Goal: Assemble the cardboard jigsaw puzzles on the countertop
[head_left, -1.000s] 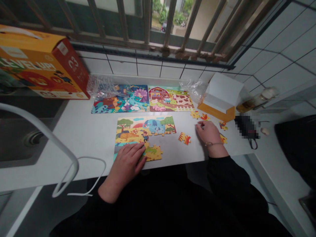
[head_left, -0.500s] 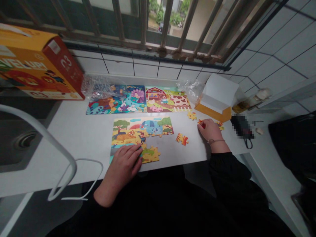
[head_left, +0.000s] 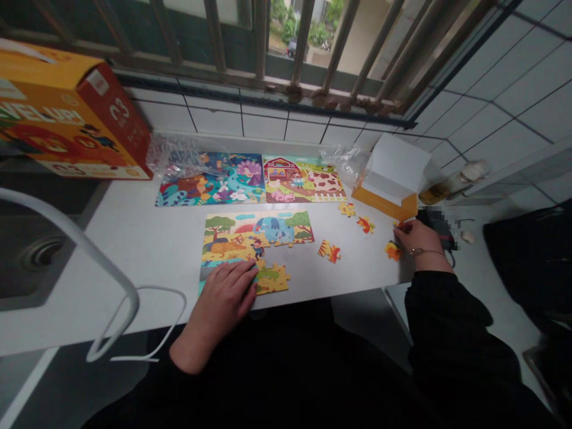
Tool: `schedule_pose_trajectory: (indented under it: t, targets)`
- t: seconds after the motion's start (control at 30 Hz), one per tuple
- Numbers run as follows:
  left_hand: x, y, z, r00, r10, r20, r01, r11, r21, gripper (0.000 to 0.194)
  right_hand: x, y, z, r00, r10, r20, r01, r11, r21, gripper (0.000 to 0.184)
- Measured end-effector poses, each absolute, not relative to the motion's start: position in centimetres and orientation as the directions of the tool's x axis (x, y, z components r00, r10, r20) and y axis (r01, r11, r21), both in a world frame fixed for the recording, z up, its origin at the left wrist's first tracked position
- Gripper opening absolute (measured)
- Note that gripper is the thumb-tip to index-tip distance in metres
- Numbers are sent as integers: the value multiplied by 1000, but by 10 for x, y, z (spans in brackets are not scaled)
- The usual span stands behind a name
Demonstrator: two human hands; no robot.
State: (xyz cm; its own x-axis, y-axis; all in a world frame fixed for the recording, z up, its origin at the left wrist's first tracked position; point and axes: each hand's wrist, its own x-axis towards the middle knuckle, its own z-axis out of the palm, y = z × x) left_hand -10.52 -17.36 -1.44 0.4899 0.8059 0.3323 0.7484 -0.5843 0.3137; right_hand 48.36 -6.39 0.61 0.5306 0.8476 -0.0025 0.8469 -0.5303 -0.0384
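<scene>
My left hand (head_left: pixel 230 289) lies flat over the lower left of a partly assembled jigsaw puzzle (head_left: pixel 226 241) with a leopard, an elephant and a crocodile. Its fingers are stretched out. At the right, my right hand (head_left: pixel 415 237) has its fingers pinched at a puzzle piece, mostly hidden by them, by the front of the small box. Just left of that hand lies an orange puzzle piece (head_left: pixel 392 251). Further left are a red-orange piece (head_left: pixel 365 224), a yellow piece (head_left: pixel 347 208) and a striped pair of joined pieces (head_left: pixel 329 251).
Two finished puzzles, a night forest (head_left: pixel 241 185) and a farm (head_left: pixel 290 182), lie along the wall. An open white-and-yellow box (head_left: pixel 386 199) stands at the back right, near crumpled plastic (head_left: pixel 346 159). A large orange box (head_left: pixel 111 128), sink (head_left: pixel 27 262) and white cable (head_left: pixel 102 262) are left.
My right hand has moved right, from the red-orange piece to a piece near the box. The red-orange and orange pieces now show uncovered. My left hand has stayed in place.
</scene>
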Motion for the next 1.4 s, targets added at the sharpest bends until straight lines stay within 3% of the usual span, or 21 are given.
schedule_pose_trajectory:
  t: [0.13,0.3,0.37,0.5,0.63,0.8,1.1,1.2,1.4]
  targets:
    - [-104,-174,-14,487,809,330,747,-581,322,31,486,-67,10,485,874,-10,868,-483,-118,22]
    - [-104,-174,-13,479,813,331,746,-576,335,32,472,-80,12,428,903,45,891,-414,-185,34]
    - [-104,-175,-14,479,814,329,746,-575,335,32,448,-87,14,282,951,130,942,-248,-228,36]
    - [-105,-174,-14,487,810,327,751,-580,315,32,365,-105,22,-225,945,236,905,293,-307,28]
    - [-104,-175,-13,487,812,321,754,-577,315,30,283,-119,24,-462,867,188,759,496,-421,31]
    - [-103,-176,-11,483,823,299,755,-564,335,31,249,-122,19,-501,853,146,708,501,-499,42]
    - [-103,-177,-12,476,826,301,756,-559,339,29,214,-140,0,-243,946,216,912,298,-281,48]
    - [-103,-177,-12,479,824,303,757,-562,333,29,211,-141,1,-287,942,174,886,330,-327,43]
    - [-104,-177,-11,477,823,308,750,-564,345,29,232,-131,18,-446,894,33,773,404,-490,53]
